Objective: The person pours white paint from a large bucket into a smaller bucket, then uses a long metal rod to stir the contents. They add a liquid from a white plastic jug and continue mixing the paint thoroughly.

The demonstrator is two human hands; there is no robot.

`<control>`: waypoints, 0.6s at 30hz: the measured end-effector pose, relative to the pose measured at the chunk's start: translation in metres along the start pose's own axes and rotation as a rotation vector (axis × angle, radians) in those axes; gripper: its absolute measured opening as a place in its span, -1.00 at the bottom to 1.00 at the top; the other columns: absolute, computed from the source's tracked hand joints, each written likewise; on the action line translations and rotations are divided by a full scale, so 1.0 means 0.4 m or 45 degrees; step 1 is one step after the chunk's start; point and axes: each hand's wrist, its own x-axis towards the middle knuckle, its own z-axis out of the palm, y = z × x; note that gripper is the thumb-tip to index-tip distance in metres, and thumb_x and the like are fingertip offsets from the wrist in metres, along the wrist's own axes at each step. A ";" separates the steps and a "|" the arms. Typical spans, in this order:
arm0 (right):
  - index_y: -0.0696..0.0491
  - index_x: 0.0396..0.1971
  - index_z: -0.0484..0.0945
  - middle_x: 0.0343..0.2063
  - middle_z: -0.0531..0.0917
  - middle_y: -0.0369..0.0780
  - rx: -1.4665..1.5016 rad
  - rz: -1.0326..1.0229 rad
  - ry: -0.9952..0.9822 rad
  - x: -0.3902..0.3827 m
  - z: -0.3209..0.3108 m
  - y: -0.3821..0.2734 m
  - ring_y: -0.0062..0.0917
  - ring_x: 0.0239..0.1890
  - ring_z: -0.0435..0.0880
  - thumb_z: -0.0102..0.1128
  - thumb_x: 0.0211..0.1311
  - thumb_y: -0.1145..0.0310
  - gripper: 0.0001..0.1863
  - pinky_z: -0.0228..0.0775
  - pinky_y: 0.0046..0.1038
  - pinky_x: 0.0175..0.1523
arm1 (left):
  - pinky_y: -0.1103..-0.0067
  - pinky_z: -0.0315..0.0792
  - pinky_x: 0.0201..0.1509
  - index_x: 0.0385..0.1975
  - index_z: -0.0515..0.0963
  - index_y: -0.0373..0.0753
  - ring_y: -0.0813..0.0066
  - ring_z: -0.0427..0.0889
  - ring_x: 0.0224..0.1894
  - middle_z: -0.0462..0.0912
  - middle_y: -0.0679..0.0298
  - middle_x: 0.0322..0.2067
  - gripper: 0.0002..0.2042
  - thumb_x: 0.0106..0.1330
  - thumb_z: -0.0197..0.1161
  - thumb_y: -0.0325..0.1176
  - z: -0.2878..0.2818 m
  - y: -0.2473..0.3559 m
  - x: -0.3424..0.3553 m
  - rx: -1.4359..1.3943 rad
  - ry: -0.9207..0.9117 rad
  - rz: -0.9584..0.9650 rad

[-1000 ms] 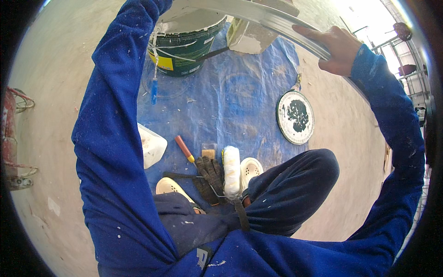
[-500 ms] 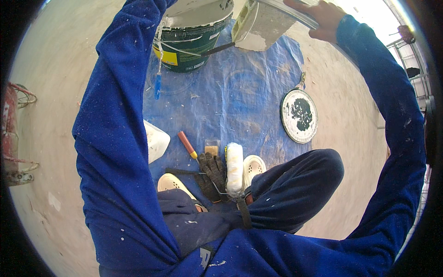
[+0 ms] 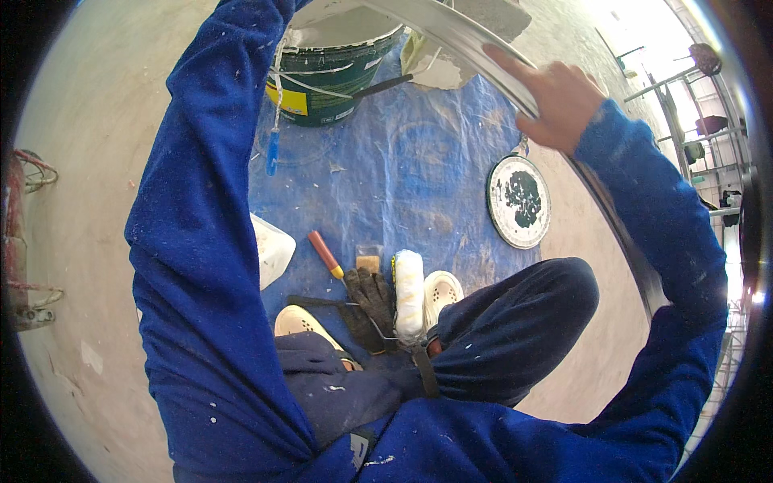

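My right hand (image 3: pixel 564 105) is closed round a long silvery metal straightedge (image 3: pixel 451 32), its index finger lying along it. The straightedge slants from the top edge down past my right forearm. My left sleeve (image 3: pixel 205 161) runs up out of the picture near the bucket, so my left hand is hidden. Below the straightedge stands a dark green bucket (image 3: pixel 334 88) with pale filler smeared on its rim. Beside the bucket is a plaster-coated container (image 3: pixel 439 68), partly covered by the straightedge.
On a blue tarp (image 3: pixel 386 173) lie a round white lid (image 3: pixel 519 201), a paint roller (image 3: pixel 410 294), dark work gloves (image 3: pixel 370 298), a red-handled tool (image 3: pixel 326 253), a brush (image 3: pixel 369 258) and a white plastic container (image 3: pixel 274 249). Metal racking (image 3: pixel 700 153) stands at right.
My right hand has come down and closer to me with the straightedge, which now crosses more of the view over the plaster-coated container. My left arm has hardly moved.
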 end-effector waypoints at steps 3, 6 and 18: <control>-0.11 0.23 0.10 -0.55 0.58 0.03 0.004 -0.053 0.067 0.082 -0.011 0.002 -0.23 -0.53 0.61 0.14 -0.17 0.38 -0.19 0.53 -0.28 -0.29 | -0.06 -0.23 0.23 -0.09 0.42 -0.16 0.21 -0.01 0.29 0.11 0.29 0.24 -0.59 0.14 0.12 -0.05 0.008 -0.010 0.002 0.007 0.042 0.033; -0.16 0.24 0.05 -0.48 0.57 0.03 0.050 -0.028 0.039 0.145 -0.013 0.038 -0.21 -0.44 0.59 0.12 -0.14 0.36 -0.19 0.48 -0.26 -0.19 | 0.10 -0.16 0.27 -0.10 0.43 -0.20 0.20 0.04 0.27 0.14 0.22 0.23 -0.59 0.14 0.11 -0.07 0.023 -0.032 0.012 -0.010 0.088 0.107; -0.06 0.27 -0.03 -0.53 0.56 -0.06 0.383 0.174 -0.579 0.014 -0.051 0.090 -0.28 -0.44 0.57 0.09 -0.15 0.35 -0.14 0.44 -0.37 -0.27 | 0.45 -0.02 0.28 -0.12 0.41 -0.43 0.13 0.15 0.22 0.22 -0.05 0.15 -0.56 0.20 0.09 -0.14 0.023 -0.099 0.061 -0.030 0.046 0.340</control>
